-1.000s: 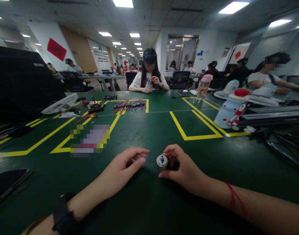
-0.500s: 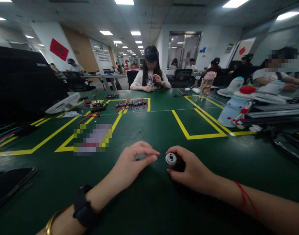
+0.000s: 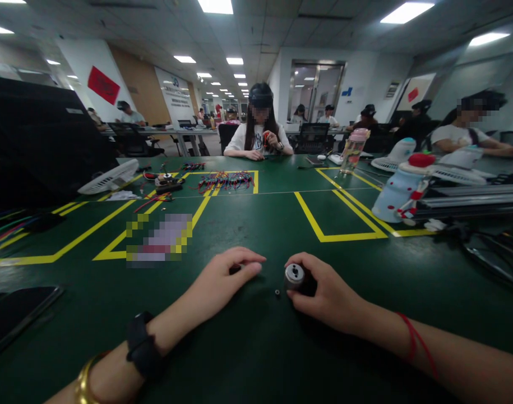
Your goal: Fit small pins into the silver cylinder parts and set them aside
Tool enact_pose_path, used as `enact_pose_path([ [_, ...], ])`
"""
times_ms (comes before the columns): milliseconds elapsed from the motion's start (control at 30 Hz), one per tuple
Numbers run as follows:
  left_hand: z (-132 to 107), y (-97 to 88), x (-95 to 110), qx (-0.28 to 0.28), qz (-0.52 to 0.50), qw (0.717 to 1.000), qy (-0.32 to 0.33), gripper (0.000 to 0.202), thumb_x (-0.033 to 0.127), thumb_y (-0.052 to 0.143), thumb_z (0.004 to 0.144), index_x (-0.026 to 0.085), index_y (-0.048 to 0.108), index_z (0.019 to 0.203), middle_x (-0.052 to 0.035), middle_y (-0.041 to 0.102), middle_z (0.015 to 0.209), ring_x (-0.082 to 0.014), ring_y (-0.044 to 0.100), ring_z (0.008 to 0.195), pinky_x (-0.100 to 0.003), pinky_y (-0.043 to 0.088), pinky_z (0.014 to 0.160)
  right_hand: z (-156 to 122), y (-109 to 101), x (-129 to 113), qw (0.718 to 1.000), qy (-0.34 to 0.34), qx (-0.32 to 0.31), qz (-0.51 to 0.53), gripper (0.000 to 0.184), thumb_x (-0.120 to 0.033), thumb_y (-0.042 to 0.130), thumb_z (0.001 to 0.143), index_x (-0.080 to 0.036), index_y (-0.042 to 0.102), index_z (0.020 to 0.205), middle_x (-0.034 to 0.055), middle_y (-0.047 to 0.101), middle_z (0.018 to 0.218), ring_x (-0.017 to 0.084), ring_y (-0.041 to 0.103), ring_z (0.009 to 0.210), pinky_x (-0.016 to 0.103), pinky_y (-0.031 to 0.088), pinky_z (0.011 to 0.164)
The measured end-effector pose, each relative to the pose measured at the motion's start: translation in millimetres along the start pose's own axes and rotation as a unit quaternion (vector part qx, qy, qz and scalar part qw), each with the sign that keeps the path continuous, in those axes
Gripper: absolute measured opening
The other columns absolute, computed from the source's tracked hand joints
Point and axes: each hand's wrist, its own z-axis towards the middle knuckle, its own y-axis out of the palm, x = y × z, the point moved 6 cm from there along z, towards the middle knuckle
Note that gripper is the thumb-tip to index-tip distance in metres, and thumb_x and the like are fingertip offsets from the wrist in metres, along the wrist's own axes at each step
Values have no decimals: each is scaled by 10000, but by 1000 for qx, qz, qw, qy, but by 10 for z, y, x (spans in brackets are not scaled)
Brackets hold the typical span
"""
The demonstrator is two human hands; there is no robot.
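Observation:
My right hand is closed around a dark metal cylinder, whose silvery end face with small dark holes points up at me. Just left of the cylinder, a tiny dark round piece with a lighter centre lies on the green table; it is too small to name. My left hand hovers to the left of that piece, thumb and index finger slightly apart with nothing visible between them. Its other fingers are partly hidden behind the index finger.
Yellow tape marks areas on the green tabletop. Bundled wires lie further back. A blue bottle with a red top stands at right, and a phone-like dark slab at left. Across the table sits a person.
My left hand has let go of the tiny round piece, which now lies on the table, and has drawn slightly left. My right hand keeps holding the cylinder almost unmoved.

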Motion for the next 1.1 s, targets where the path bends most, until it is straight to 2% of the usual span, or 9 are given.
enact_pose_path([
  [167, -192, -481, -337, 130, -141, 979, -76, 250, 397, 515, 897, 208, 665, 962, -25, 692, 828, -189, 644, 711, -335, 511, 699, -16, 41, -14, 1000, 7, -3, 0, 313, -271, 623, 744, -198, 532, 1035, 15, 577, 963, 105, 528, 816, 254, 441, 716],
  [367, -289, -579, -627, 170, -166, 965, -113, 204, 376, 557, 877, 197, 582, 973, 2, 659, 742, -145, 598, 599, -262, 471, 550, 67, -154, 81, 999, 42, 14, 11, 355, -300, 644, 743, -191, 553, 1069, 30, 606, 994, 118, 571, 831, 264, 470, 731],
  [467, -276, -557, -655, 160, -147, 970, -111, 194, 368, 571, 870, 206, 571, 976, 19, 650, 722, -143, 603, 604, -262, 473, 569, 8, -626, 338, 989, 122, 76, -18, 478, -399, 630, 763, -185, 521, 1176, 58, 619, 1018, 136, 598, 809, 281, 490, 707],
  [600, -274, -586, -651, 182, -143, 966, -114, 194, 381, 591, 842, 203, 582, 921, 25, 634, 684, -151, 599, 579, -271, 475, 561, -419, -1483, 719, 942, 186, 205, -192, 574, -483, 584, 781, -166, 498, 1253, 128, 609, 1044, 184, 595, 787, 331, 465, 691],
  [733, -277, -588, -630, 183, -124, 968, -118, 200, 379, 600, 828, 201, 605, 918, 16, 639, 688, -162, 609, 595, -283, 488, 576, -944, -2130, 1271, 871, 261, 234, -344, 569, -523, 538, 801, -179, 509, 1252, 180, 600, 1105, 233, 610, 828, 367, 452, 720],
  [833, -285, -587, -630, 180, -110, 970, -119, 198, 371, 608, 822, 202, 619, 924, 11, 644, 693, -168, 618, 610, -287, 495, 593, -1175, -2433, 1691, 841, 338, 233, -351, 632, -539, 647, 689, -171, 536, 1190, 184, 616, 1062, 261, 615, 780, 399, 470, 703],
  [933, -285, -585, -644, 175, -105, 971, -120, 199, 376, 607, 829, 205, 617, 929, 10, 643, 702, -171, 621, 623, -290, 497, 602, -1163, -2498, 1691, 826, 335, 236, -386, 711, -615, 676, 619, -144, 556, 1138, 203, 599, 1092, 312, 607, 863, 445, 475, 731],
  [1033, -279, -578, -651, 169, -97, 973, -120, 206, 387, 598, 842, 209, 616, 944, 11, 642, 712, -170, 618, 633, -288, 494, 609, -968, -2220, 1170, 809, 217, 282, -468, 663, -656, 600, 694, -161, 568, 1133, 194, 571, 1156, 357, 537, 1056, 506, 430, 860],
  [1100, -279, -575, -650, 172, -97, 973, -117, 204, 387, 605, 836, 209, 622, 935, 12, 643, 705, -169, 616, 628, -283, 491, 605, -761, -1772, 780, 862, 110, 255, -423, 483, -558, 554, 795, -198, 585, 1115, 132, 578, 1155, 291, 520, 1101, 461, 407, 945],
])
